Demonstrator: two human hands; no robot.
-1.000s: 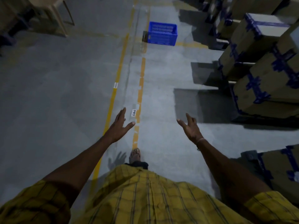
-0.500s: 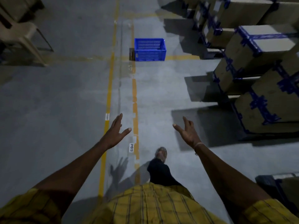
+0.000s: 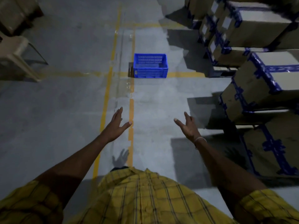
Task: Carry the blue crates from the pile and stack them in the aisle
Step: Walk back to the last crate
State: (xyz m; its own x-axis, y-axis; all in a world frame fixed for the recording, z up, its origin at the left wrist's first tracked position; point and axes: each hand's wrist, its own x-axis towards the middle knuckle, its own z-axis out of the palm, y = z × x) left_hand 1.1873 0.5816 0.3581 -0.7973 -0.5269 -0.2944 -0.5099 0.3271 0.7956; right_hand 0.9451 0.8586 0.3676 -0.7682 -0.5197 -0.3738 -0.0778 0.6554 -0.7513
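Both arms out ahead of me, raised over the floor (image 3: 56, 110), palms turned inward toward each other. Left hand (image 3: 115, 125): fingers straight and together, thumb splayed off to the right. Right hand (image 3: 187, 126): thumb stretched left, fingers loosely spread and slightly curled, a pale band at the wrist. Both hands bare, fingers apart, gripping nothing. Yellow plaid shirt (image 3: 142, 196) fills the bottom of the view.

Against half a second ago: the blue crate (image 3: 150, 66) sits lower and larger in view, so I have closed on it. My leading foot, which showed between the arms before, is now hidden under the shirt. Hand poses much the same; the left hand's shadow on the floor sits just below the hand, beside the dashed line. The plastic chair (image 3: 17, 55) at left and the boxes at right have also slid down the view.

The crate: one only, bright blue, rectangular, slotted walls, open top, nothing visible inside. It stands upright on the floor of the aisle, just right of the dashed yellow line (image 3: 131, 118), where a cross line (image 3: 186, 74) meets it. Well apart from my hands, straight ahead. Stacked cardboard boxes (image 3: 258, 88) with blue tape line the right side.
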